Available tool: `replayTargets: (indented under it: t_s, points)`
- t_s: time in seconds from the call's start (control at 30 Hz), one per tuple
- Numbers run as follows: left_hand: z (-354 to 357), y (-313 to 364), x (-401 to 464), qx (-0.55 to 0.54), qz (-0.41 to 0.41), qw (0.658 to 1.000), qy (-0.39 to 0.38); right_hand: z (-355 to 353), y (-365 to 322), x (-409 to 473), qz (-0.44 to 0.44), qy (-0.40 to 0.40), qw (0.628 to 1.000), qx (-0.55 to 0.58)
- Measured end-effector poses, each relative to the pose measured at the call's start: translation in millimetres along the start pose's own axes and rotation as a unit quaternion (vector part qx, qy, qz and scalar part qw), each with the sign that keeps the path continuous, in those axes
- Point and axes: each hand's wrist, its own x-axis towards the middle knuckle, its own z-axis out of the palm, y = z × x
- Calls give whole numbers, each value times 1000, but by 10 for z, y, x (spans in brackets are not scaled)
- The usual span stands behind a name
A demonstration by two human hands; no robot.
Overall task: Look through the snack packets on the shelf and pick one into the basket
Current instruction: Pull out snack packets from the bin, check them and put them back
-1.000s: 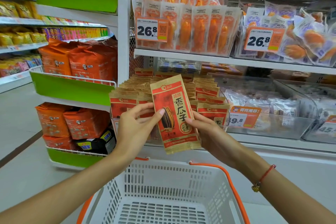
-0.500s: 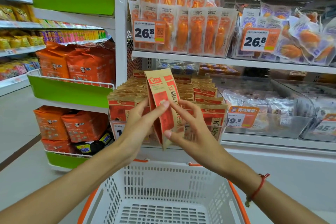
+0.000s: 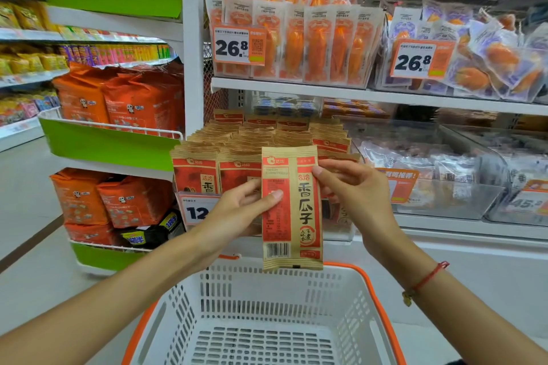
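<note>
Nearest, 1 white basket point(image 3: 350, 290) with an orange rim sits directly below the hands, its mesh floor showing nothing inside, so the pick is not yet done. Just above its far rim hangs 1 snack packet point(image 3: 292, 207), upright, its barcode side turned toward the camera, likely so the printed panel can be read before deciding. The left hand point(image 3: 237, 210) pinches the packet's left edge, thumb on the facing side and fingers curled behind; the right hand point(image 3: 355, 195) grips the upper right edge with its fingers bent round it. 2 hands on 1 light packet suggests steadying it flat for reading rather than carrying. A red bracelet point(image 3: 427, 278) circles the right wrist.

Just behind, the shelf bin point(image 3: 231, 169) holds matching kraft-and-red packets standing in tight rows, 3 visible across the front and too many behind to count. A price tag point(image 3: 197, 210) starting "12" is partly hidden by the left hand. Farther up, 2 orange tags each read 26.8 over racks of orange packets.
</note>
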Motion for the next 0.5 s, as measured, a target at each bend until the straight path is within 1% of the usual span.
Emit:
replayTargets:
  t_s: [0.1,0.27,0.37,0.5]
  points:
    - [12,-15,0,19,4,1000,-3,-6,42,2,11,10,1000,-1]
    - [23,-43,-11,26,15,1000,6,47,115,-23,22,18,999,28]
    - [30,-59,-13,12,34,998,52,81,144,-20,18,-10,999,25]
    - [38,-9,-17,-52,75,985,149,184,200,-53,-49,-80,991,-91]
